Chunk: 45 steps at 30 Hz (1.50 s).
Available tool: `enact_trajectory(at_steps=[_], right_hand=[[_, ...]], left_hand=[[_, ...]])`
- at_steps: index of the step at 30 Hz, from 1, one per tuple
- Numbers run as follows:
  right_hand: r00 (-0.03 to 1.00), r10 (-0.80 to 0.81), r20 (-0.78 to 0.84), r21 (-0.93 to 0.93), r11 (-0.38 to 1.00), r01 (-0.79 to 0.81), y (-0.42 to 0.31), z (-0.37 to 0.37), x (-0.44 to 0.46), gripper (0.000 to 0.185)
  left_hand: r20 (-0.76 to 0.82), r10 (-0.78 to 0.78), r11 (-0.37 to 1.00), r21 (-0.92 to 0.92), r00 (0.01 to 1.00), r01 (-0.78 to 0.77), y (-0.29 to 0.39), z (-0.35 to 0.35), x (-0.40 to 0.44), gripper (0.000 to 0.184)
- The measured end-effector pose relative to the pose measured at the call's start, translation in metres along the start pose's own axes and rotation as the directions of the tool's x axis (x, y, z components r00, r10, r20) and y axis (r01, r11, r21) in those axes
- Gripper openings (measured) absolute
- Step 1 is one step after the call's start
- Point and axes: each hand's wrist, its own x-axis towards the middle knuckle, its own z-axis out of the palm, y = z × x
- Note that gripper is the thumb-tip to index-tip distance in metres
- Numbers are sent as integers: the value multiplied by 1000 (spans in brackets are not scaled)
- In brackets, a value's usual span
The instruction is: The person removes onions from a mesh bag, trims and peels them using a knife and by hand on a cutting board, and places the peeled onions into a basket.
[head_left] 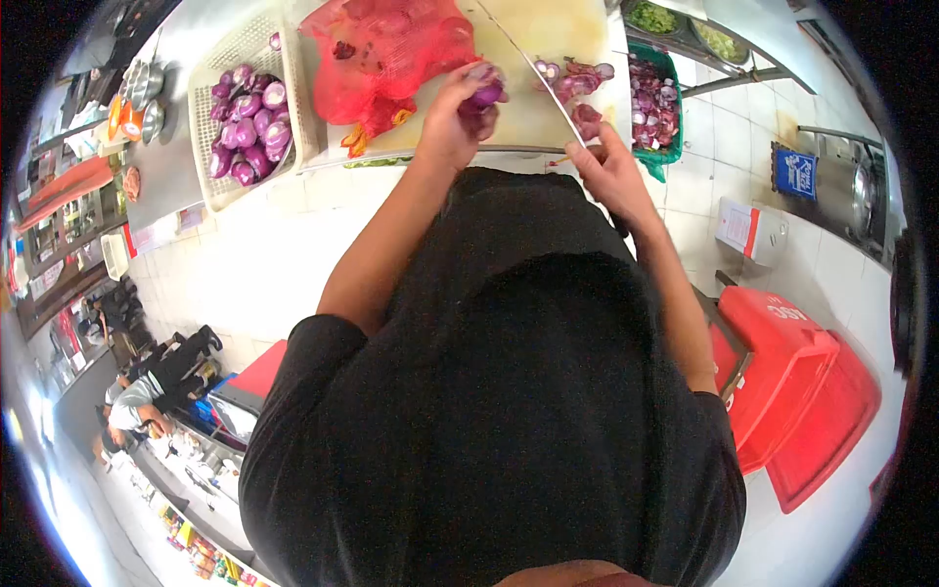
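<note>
My left hand [454, 125] has its fingers wrapped round a purple onion [483, 98], held over the near edge of a pale cutting board [518, 27]. My right hand [614, 174] grips a knife [550, 84], its long blade slanting up and left across the board. Onion peels [592, 76] lie on the board to the right of the blade, and another reddish piece [586, 117] is close to my right fingers. A red mesh bag [386, 59] is spread on the board left of my left hand.
A white plastic basket [202, 147] of peeled onions stands at the left. On the right is a green crate [675, 149] holding onion skins. Metal pans of chopped greens [653, 18] sit beyond it. Red bins [782, 362] stand behind at right; people [147, 401] are at far left.
</note>
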Motion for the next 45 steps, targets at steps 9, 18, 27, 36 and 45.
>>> enact_trajectory(at_steps=[9,18,27,36,45], right_hand=[[934,329,139,-68,944,-322,41,-11,-2,31],[917,368,-154,168,924,-342,63,-86,22,29],[935,350,-57,620,747,-242,20,-72,6,30],[994,-73,-78,64,995,78,-17,-10,1,38],[945,-325,44,-535,791,297,-106,28,15,50]], left_hand=[[-44,-38,994,-107,998,33,-1,-49,-3,38],[28,-3,987,-164,1000,8,16,-48,-9,40],[-1,6,978,-207,1000,-7,29,-60,-17,42],[123,0,994,-104,992,13,35,-35,-13,48],[-49,-32,999,-44,998,30,38,21,-17,31]])
